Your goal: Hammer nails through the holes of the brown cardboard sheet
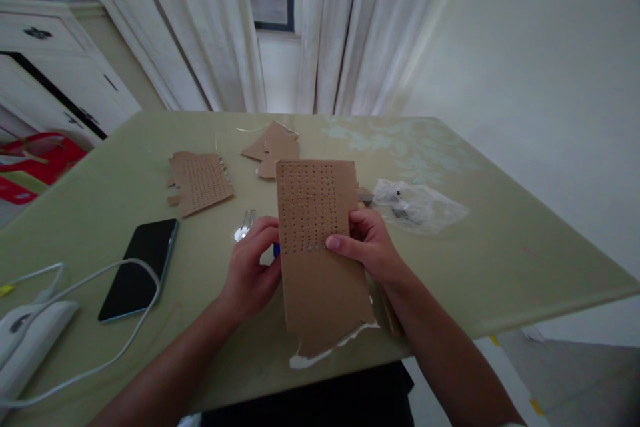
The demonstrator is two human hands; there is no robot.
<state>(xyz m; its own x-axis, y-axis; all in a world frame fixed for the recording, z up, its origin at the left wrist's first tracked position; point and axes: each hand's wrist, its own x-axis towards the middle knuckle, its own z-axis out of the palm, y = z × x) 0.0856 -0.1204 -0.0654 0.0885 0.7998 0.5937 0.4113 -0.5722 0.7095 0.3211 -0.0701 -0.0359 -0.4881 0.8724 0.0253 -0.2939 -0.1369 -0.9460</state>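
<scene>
Upright before me is a torn-edged piece of brown cardboard (325,300) with rows of small punched holes. My right hand (370,247) grips its right edge, the thumb pressed on the front near a short row of small round silvery dots (317,247). My left hand (256,260) is closed at the left edge, its fingertips partly hidden behind the cardboard. A bit of something blue (277,250) shows between its fingers; its kind cannot be made out. Just beyond the left hand, a small shiny whitish piece (241,233) lies beside thin metal prongs (249,217).
Another holed cardboard piece (203,183) and cardboard scraps (281,147) lie farther back on the pale green table (500,247). A clear plastic bag (425,207) is to the right. On the left are a black phone (140,267), a white cable (113,353) and a white power strip (37,340).
</scene>
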